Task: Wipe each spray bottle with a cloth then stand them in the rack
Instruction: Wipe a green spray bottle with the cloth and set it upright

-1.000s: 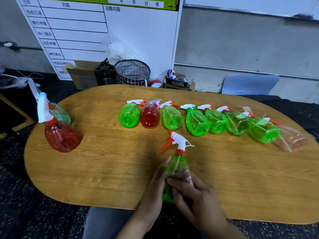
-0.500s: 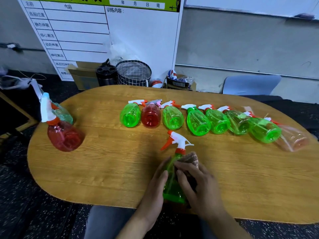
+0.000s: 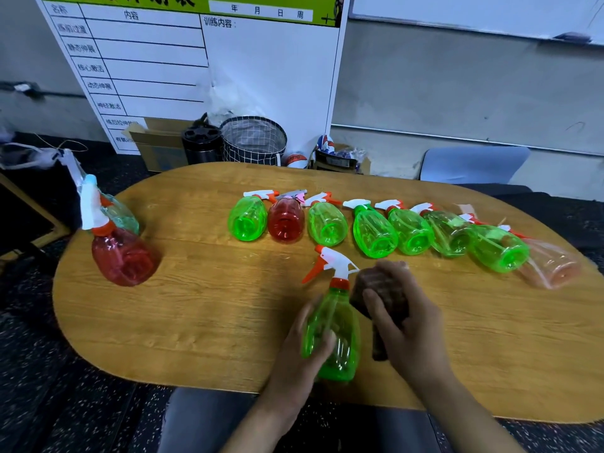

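The left hand (image 3: 307,348) is wrapping its grip around the green spray bottle (image 3: 333,335), which is standing up near the front edge of the worktop (image 3: 202,322). The right hand (image 3: 405,325) is squeezing a brown cloth (image 3: 380,289) and pressing it on the bottle's right side, just under the white trigger.

The left hand (image 3: 305,351) curls round the upright green plastic spray bottle (image 3: 333,335); right of that bottle, the right hand (image 3: 408,325) grips a bunched brown cloth (image 3: 380,289).
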A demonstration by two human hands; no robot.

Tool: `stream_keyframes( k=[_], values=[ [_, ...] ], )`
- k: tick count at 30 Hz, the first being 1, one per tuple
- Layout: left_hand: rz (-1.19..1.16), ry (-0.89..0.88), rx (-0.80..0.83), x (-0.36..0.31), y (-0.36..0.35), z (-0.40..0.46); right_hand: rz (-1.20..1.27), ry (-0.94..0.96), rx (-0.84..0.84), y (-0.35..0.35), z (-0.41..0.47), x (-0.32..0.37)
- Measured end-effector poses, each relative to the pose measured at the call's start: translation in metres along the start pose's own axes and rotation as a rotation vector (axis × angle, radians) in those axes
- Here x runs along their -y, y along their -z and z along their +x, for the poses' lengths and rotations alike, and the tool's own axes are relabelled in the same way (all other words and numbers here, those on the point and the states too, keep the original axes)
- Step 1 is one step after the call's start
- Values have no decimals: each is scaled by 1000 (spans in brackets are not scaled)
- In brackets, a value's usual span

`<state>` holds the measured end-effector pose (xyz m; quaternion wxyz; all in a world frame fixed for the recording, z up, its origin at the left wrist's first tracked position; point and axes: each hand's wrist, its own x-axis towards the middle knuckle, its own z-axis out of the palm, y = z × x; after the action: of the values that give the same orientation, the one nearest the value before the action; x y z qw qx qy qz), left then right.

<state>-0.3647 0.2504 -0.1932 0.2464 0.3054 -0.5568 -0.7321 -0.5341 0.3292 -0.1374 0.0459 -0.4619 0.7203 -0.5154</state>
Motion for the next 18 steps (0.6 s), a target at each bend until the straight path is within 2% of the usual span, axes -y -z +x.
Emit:
stream_keyframes(
  k=[2,6,8,12,16,18],
  values=[
    [41,-30,19,0,-2,-2,-55,-5,56,1,19,0],
    [88,-61,18,4,-3,-2,-217,109,219,-7,36,-7],
    [88,-51,16,4,-2,-2,-297,139,204,-11,39,-9],
    [110,-84,16,3,-5,-4,-481,129,41,-10,47,-11],
    [115,-109,-7,3,-7,-5,-469,179,160,-15,48,-2],
    [127,-106,0,4,-7,-6,-502,186,161,-14,53,0]
  ],
)
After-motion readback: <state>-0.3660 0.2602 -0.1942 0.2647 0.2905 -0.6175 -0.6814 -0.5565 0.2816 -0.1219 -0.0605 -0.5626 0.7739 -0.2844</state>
